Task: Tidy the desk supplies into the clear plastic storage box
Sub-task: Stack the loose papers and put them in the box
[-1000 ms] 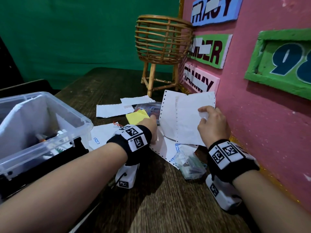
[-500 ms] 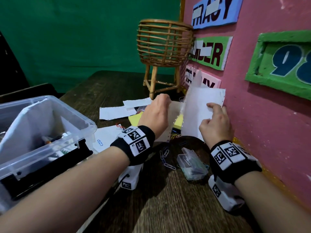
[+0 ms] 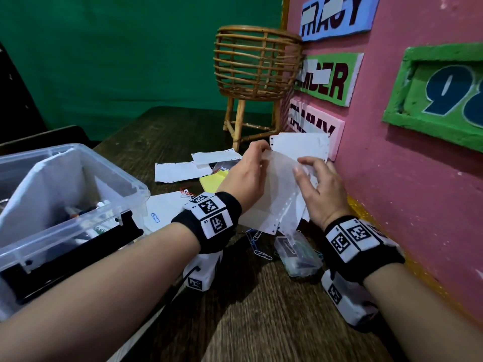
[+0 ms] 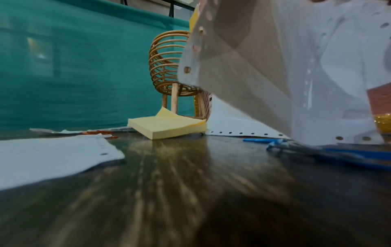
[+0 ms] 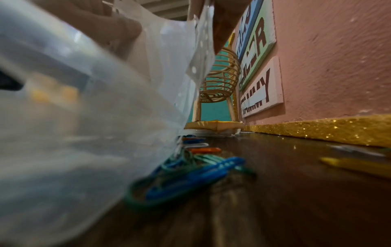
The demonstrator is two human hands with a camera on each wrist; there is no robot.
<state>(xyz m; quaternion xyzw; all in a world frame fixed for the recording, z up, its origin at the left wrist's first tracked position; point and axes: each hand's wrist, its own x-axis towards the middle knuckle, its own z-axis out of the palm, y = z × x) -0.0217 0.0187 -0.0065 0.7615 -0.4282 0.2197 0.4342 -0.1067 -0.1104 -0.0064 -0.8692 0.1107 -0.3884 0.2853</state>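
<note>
Holding a loose sheaf of white perforated sheets point(image 3: 277, 194) upright above the wooden desk point(image 3: 261, 317), the left hand point(image 3: 245, 176) pinches the sheaf's upper left edge with curled fingers, while the right hand point(image 3: 317, 186) lies against its right face, fingers spread and bent over the paper. The sheets stand between the 2 hands, their lower edge hanging just over the desk.

The left wrist view shows the punched holes along the sheets' margin point(image 4: 275, 66) and a yellow sticky-note pad point(image 4: 167, 127) lying flat beyond, its top leaf curled; the head view catches only a corner of that pad. The right wrist view shows coloured paper clips point(image 5: 190, 175) heaped on the desk under the sheets, and a fingertip point(image 5: 224, 25) pressed on the paper's edge.

Below the sheets lies a small clear case point(image 3: 298, 257), its contents too blurred to name. At the left the clear plastic storage box point(image 3: 78, 202) stands open, with white paper against its walls and pens or markers point(image 3: 86, 210) at its bottom. More paper slips point(image 3: 180, 171) lie flat farther back, near a rattan basket stand point(image 3: 256, 74).
</note>
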